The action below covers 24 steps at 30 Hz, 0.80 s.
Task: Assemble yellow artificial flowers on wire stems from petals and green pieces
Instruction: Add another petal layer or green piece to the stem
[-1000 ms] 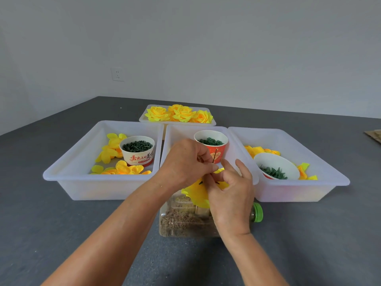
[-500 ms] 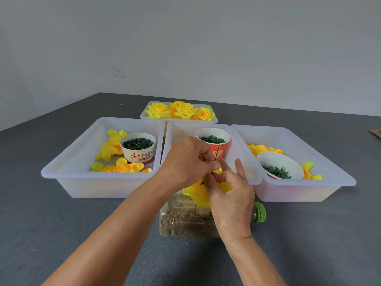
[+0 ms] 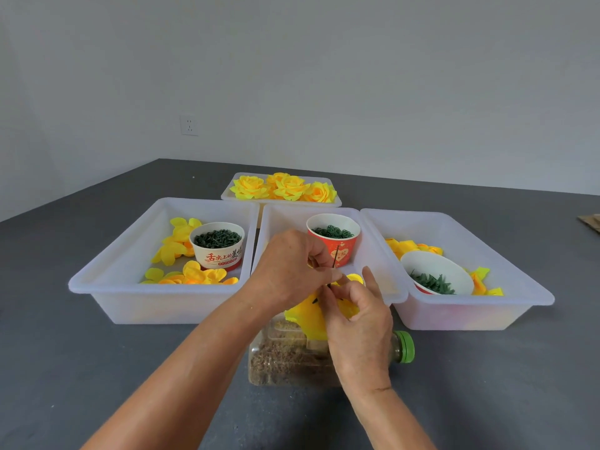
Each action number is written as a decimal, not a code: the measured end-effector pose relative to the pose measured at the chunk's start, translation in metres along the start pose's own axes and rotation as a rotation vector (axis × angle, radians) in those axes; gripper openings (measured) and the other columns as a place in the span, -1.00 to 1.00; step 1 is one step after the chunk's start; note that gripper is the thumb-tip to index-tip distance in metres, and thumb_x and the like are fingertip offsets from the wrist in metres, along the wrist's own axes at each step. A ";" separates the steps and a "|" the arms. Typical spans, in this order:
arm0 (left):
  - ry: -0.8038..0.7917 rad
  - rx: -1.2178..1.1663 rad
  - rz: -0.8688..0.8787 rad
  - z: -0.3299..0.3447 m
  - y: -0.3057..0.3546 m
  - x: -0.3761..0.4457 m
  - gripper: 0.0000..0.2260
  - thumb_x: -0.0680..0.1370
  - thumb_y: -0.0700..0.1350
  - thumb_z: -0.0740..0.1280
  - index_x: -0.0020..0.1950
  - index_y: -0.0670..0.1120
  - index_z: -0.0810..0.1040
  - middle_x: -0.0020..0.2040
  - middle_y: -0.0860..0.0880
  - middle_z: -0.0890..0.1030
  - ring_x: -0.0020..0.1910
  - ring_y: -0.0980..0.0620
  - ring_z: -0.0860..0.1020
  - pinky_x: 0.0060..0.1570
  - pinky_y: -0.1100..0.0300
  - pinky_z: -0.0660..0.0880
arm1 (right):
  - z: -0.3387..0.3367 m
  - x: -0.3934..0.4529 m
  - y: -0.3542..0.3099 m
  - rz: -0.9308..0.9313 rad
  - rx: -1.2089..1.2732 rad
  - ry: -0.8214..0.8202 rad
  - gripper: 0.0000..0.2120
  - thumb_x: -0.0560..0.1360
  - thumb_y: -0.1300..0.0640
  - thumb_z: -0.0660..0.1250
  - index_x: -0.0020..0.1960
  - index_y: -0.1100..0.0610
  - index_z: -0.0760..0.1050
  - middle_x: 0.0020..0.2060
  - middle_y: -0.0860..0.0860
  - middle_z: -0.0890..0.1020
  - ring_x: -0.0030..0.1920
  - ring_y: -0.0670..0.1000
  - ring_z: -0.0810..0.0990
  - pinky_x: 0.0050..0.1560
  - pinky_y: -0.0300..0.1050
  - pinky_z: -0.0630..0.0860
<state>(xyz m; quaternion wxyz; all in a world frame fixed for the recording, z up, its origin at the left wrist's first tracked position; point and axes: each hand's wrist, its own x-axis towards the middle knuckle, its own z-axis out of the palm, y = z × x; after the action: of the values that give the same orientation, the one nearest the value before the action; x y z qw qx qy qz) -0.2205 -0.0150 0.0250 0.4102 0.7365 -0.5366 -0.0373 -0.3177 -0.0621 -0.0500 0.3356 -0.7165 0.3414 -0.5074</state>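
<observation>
Both hands together mid-air, left hand point(image 3: 292, 267) fingers pinching wire stem point(image 3: 335, 259), right hand point(image 3: 358, 323) fingers curled round yellow petals point(image 3: 306, 316).

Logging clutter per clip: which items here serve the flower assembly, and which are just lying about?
In use: left hand, right hand, wire stem, yellow petals, red cup of green rings, finished flowers.
Lying about: wall socket, brown object at the table's edge.

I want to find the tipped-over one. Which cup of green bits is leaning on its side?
The white bowl in the right-hand tub is tipped toward the camera. The red cup and the white cup with writing stand upright.
</observation>
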 end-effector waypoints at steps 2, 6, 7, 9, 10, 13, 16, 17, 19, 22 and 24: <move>0.001 0.003 -0.006 0.000 0.001 0.001 -0.89 0.39 -0.10 0.49 -0.25 -0.14 0.64 -0.23 -0.02 0.65 -0.18 0.06 0.57 -0.21 0.31 0.40 | -0.009 0.005 0.001 0.056 0.032 -0.107 -0.94 0.38 -0.01 0.46 -0.26 -0.10 0.62 0.04 -0.45 0.45 0.39 -0.16 0.25 0.30 -0.05 0.25; 0.001 0.014 -0.031 0.000 0.000 0.003 -0.89 0.38 -0.10 0.50 -0.26 -0.10 0.64 -0.28 0.04 0.61 -0.25 0.12 0.53 -0.30 0.42 0.37 | -0.023 0.024 0.004 0.111 0.094 -0.318 -0.80 0.38 0.08 0.47 -0.32 -0.21 0.61 0.20 -0.10 0.57 0.43 -0.14 0.21 0.37 -0.11 0.15; 0.000 -0.002 -0.032 0.001 -0.001 0.003 -0.90 0.38 -0.10 0.50 -0.26 -0.11 0.64 -0.30 0.06 0.59 -0.27 0.14 0.51 -0.31 0.44 0.36 | -0.025 0.029 0.002 0.100 0.097 -0.342 -0.76 0.37 0.11 0.48 -0.34 -0.22 0.61 0.20 -0.09 0.57 0.42 -0.14 0.22 0.35 -0.15 0.12; -0.001 -0.039 -0.032 0.001 -0.002 0.002 -0.90 0.38 -0.12 0.50 -0.23 -0.13 0.65 -0.31 0.07 0.58 -0.30 0.18 0.49 -0.31 0.48 0.36 | -0.025 0.036 0.002 0.068 0.114 -0.387 -0.74 0.36 0.15 0.49 -0.36 -0.21 0.62 0.15 -0.11 0.59 0.37 -0.19 0.26 0.29 -0.28 0.12; -0.005 -0.053 -0.032 0.001 -0.002 0.002 -0.91 0.38 -0.14 0.50 -0.23 -0.14 0.65 -0.31 0.07 0.58 -0.30 0.18 0.49 -0.31 0.48 0.36 | -0.025 0.038 0.003 0.063 0.144 -0.414 -0.76 0.35 0.17 0.49 -0.35 -0.16 0.63 0.11 -0.12 0.61 0.34 -0.20 0.31 0.26 -0.35 0.16; -0.025 -0.073 -0.036 0.001 -0.003 0.002 -0.92 0.39 -0.15 0.49 -0.22 -0.14 0.64 -0.31 0.06 0.58 -0.30 0.19 0.49 -0.30 0.47 0.36 | -0.023 0.042 0.009 0.086 0.232 -0.490 -0.90 0.34 0.18 0.50 -0.29 -0.01 0.68 0.13 -0.07 0.61 0.31 -0.10 0.42 0.26 -0.20 0.35; -0.035 -0.083 -0.042 0.001 -0.004 0.003 -0.92 0.40 -0.15 0.49 -0.23 -0.14 0.64 -0.30 0.05 0.59 -0.31 0.20 0.48 -0.30 0.47 0.36 | -0.021 0.044 0.014 0.059 0.232 -0.480 -0.93 0.32 0.15 0.51 -0.29 0.00 0.67 0.17 -0.04 0.59 0.27 -0.17 0.44 0.33 -0.04 0.34; -0.034 -0.086 -0.042 0.001 -0.005 0.003 -0.92 0.40 -0.15 0.49 -0.23 -0.13 0.63 -0.30 0.04 0.59 -0.31 0.19 0.48 -0.30 0.47 0.36 | -0.021 0.043 0.014 0.047 0.218 -0.474 -0.90 0.32 0.14 0.50 -0.32 -0.04 0.66 0.20 -0.04 0.58 0.27 -0.27 0.39 0.34 -0.19 0.28; -0.033 -0.088 -0.037 0.002 -0.005 0.003 -0.93 0.40 -0.15 0.49 -0.24 -0.12 0.63 -0.30 0.04 0.59 -0.30 0.18 0.49 -0.30 0.46 0.36 | -0.021 0.042 0.014 0.023 0.179 -0.464 -0.83 0.33 0.13 0.50 -0.35 -0.11 0.63 0.23 -0.06 0.53 0.19 -0.53 0.27 0.16 -0.60 0.12; -0.016 -0.055 -0.029 0.003 -0.006 0.004 -0.92 0.40 -0.14 0.49 -0.23 -0.12 0.64 -0.29 0.04 0.59 -0.29 0.18 0.49 -0.29 0.43 0.36 | -0.020 0.042 0.017 -0.006 0.116 -0.454 -0.85 0.36 0.12 0.48 -0.33 -0.09 0.62 0.25 -0.07 0.50 0.31 -0.40 0.26 0.13 -0.62 0.09; -0.001 -0.054 -0.023 0.002 -0.006 0.004 -0.93 0.40 -0.15 0.49 -0.24 -0.13 0.64 -0.30 0.04 0.59 -0.31 0.19 0.49 -0.29 0.43 0.37 | -0.019 0.041 0.017 -0.001 0.058 -0.454 -0.86 0.38 0.08 0.47 -0.29 -0.15 0.62 0.33 0.00 0.46 0.44 -0.21 0.16 0.27 -0.35 0.08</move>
<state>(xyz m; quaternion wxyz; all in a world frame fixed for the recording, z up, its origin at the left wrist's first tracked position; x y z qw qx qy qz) -0.2156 -0.0190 0.0212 0.4292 0.7313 -0.5270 -0.0568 -0.3279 -0.1076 -0.0389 0.4241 -0.8025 0.2422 -0.3428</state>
